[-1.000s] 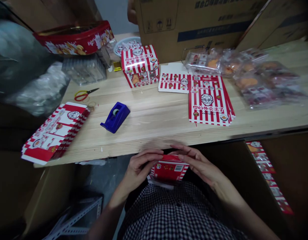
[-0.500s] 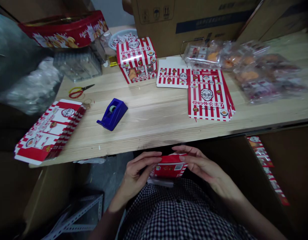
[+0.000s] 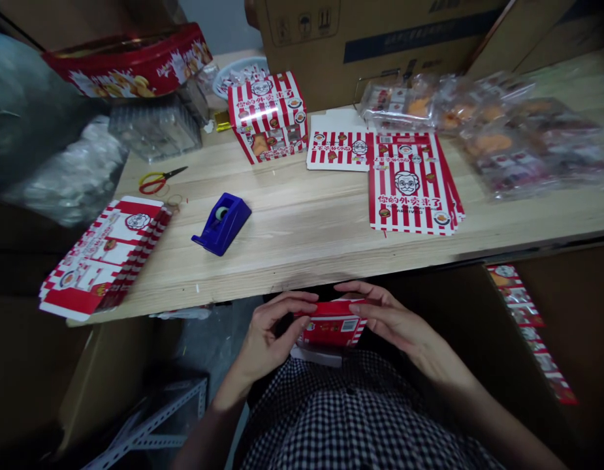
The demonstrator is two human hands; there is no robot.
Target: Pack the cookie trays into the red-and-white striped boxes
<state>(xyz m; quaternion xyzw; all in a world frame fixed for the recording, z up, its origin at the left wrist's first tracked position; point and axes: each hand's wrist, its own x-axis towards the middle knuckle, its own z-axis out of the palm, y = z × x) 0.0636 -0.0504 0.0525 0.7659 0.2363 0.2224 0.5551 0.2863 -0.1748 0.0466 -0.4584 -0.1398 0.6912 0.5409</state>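
Observation:
A red-and-white striped cardboard box [image 3: 331, 331] lies in my lap, below the table's front edge, with a barcode on the side facing me. My left hand [image 3: 277, 329] grips its left end, fingers along the top and thumb on the near side. At the other end my right hand [image 3: 387, 320] is closed on the upper right edge, fingers reaching over the top. A white flap [image 3: 316, 356] sticks out at the bottom of the box. The far side of the box is hidden.
On the table [image 3: 292, 228] are a blue tape dispenser [image 3: 224, 224], scissors [image 3: 159, 179], a stack of flat cartons [image 3: 106, 254], a made-up box [image 3: 268, 117], flat striped sheets [image 3: 412, 186] and several clear packets [image 3: 497, 147]. Behind stands a big brown carton [image 3: 380, 49].
My left thumb has drawn back a little from the front of the box. Both hands stay on the box, and the view has shifted slightly.

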